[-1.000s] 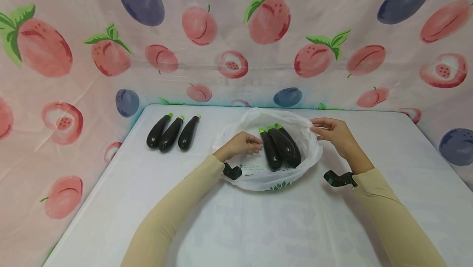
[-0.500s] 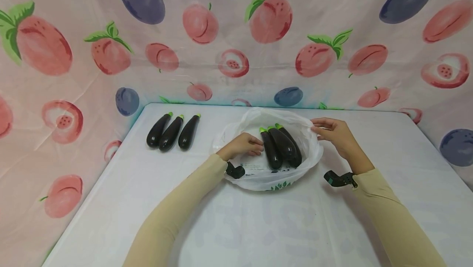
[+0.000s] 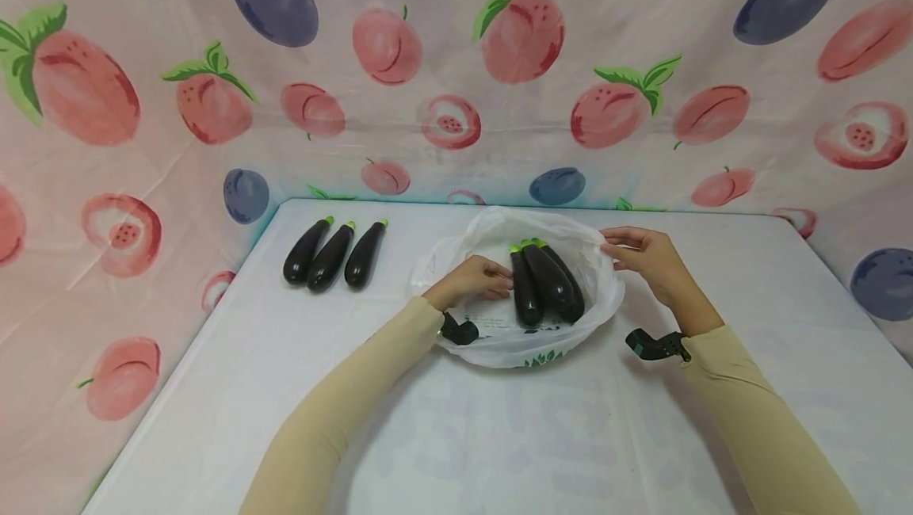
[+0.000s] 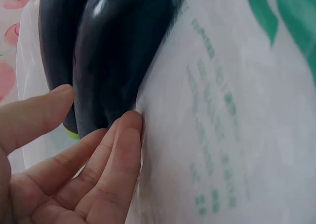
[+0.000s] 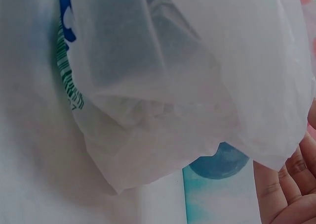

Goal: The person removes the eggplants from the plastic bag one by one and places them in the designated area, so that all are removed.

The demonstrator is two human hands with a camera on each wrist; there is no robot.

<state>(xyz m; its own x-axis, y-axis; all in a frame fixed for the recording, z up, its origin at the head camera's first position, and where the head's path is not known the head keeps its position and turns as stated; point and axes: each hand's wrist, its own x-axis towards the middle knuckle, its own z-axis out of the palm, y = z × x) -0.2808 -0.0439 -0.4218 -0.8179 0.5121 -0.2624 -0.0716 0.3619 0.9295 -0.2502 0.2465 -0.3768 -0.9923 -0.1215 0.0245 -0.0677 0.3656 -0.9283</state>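
Three dark eggplants with green tips lie side by side in a white plastic bag (image 3: 492, 352) that stands with its mouth wide. My left hand (image 3: 474, 280) reaches inside, its fingertips against the leftmost eggplant (image 3: 526, 293). In the left wrist view the fingers (image 4: 123, 159) of that hand extend to the near end of the dark eggplant (image 4: 126, 51), with the thumb apart from them. At the bag's right rim, my right hand (image 3: 645, 260) pinches the plastic. The right wrist view shows the bag's outside (image 5: 148, 150) and part of this hand (image 5: 291, 194).
Three more eggplants (image 3: 330, 260) lie at the table's back left. The white table (image 3: 499, 444) ends at the back against a fruit-printed cloth (image 3: 399, 127). A small black camera is strapped to each wrist.
My left hand has moved slightly right inside the bag, and the eggplants there have shifted and turned a little to the right. The right hand has stayed at the rim.
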